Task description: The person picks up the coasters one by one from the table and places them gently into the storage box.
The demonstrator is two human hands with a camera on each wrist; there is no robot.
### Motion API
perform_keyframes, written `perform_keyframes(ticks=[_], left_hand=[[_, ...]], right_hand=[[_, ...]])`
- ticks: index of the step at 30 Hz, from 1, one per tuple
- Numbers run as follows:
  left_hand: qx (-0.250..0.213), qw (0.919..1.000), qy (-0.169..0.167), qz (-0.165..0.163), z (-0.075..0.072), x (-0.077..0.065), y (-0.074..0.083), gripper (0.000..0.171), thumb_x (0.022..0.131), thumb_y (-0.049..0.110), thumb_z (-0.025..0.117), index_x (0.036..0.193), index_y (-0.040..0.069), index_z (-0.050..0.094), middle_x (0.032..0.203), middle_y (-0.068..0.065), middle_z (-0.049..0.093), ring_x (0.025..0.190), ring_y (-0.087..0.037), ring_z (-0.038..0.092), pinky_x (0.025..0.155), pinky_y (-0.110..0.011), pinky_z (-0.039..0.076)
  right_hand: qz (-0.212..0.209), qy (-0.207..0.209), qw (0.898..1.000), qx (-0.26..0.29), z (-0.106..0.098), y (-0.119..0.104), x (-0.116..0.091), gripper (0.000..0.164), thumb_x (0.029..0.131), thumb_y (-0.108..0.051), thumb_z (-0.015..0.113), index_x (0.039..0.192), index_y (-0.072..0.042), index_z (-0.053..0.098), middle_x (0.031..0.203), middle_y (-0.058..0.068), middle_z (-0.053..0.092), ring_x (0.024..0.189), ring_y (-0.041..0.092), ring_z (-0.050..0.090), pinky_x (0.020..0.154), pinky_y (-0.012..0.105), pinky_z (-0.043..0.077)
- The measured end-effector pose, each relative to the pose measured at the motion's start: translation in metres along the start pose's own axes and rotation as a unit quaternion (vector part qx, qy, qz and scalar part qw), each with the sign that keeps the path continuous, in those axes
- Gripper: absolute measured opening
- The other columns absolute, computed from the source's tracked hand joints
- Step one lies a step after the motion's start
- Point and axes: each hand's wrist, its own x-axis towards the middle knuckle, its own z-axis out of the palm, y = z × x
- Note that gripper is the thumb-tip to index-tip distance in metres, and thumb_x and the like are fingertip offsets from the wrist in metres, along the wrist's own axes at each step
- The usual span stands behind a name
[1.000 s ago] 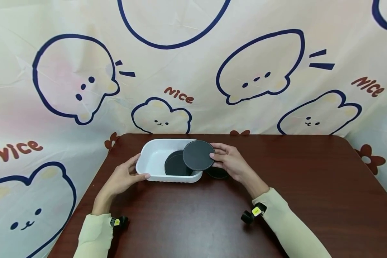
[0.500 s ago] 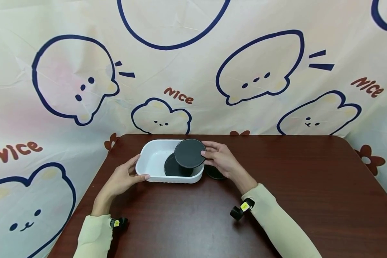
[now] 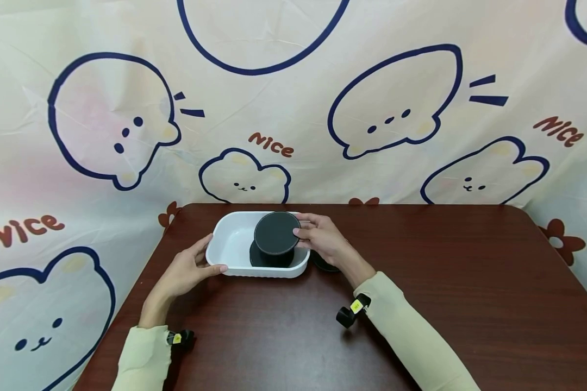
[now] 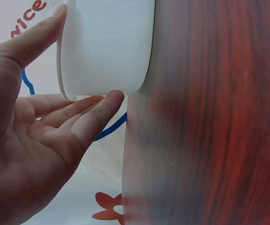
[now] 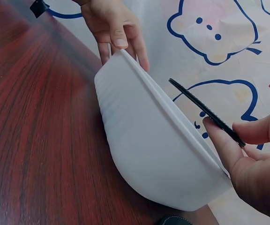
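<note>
My right hand (image 3: 325,241) pinches a round black coaster (image 3: 276,233) by its right edge, thumb on top and fingers underneath. The right wrist view shows this thin coaster (image 5: 205,112) tilted above the rim of a white plastic basin (image 5: 144,140). Inside the basin lies another dark round coaster (image 3: 259,260), partly covered by the held one in the head view. At the basin's left end, my left hand (image 3: 183,274) grips the corner, its thumb on the near rim and its fingers against the end wall.
Another black coaster (image 3: 323,262) lies on the brown table (image 3: 283,326) just right of the basin, partly hidden under my right hand. Behind the table's far edge hangs a patterned cloth (image 3: 293,108). Each wrist wears a small black camera.
My right hand has carried the coaster leftward, from over the basin's right rim to above the coaster lying inside. The left hand keeps its grip on the basin.
</note>
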Motion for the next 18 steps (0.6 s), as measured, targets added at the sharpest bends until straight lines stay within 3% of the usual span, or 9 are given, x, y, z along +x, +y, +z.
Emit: perform_keyframes(ticks=[5,12,18], left_hand=[[0.001,1.0,0.001,-0.003,0.001,0.0,0.001,0.107,0.091,0.039,0.088,0.17,0.002,0.026,0.167,-0.03,0.04,0.141,-0.047,0.059,0.109,-0.053,0.053],[0.001,1.0,0.001,-0.004,0.001,0.0,0.001,0.107,0.09,0.039,0.088,0.17,0.002,0.026,0.167,-0.03,0.04,0.141,-0.047,0.059,0.109,-0.053,0.053],[0.003,1.0,0.001,-0.004,0.001,0.0,0.0,0.108,0.09,0.041,0.088,0.17,0.003,0.025,0.168,-0.03,0.039,0.143,-0.047,0.057,0.109,-0.052,0.052]], right_hand=[[0.006,0.01,1.0,-0.012,0.005,0.0,0.004,0.053,0.105,0.0,0.064,0.156,-0.005,0.052,0.145,0.024,0.065,0.099,0.015,0.076,0.085,0.028,0.066],[0.003,0.001,1.0,-0.013,0.015,-0.001,0.007,0.052,0.106,0.002,0.062,0.156,-0.005,0.052,0.144,0.025,0.065,0.105,0.02,0.077,0.102,0.044,0.062],[-0.003,0.004,0.999,-0.036,0.022,-0.001,0.008,0.051,0.106,0.003,0.061,0.156,-0.005,0.053,0.143,0.026,0.065,0.111,0.028,0.077,0.094,0.038,0.065]])
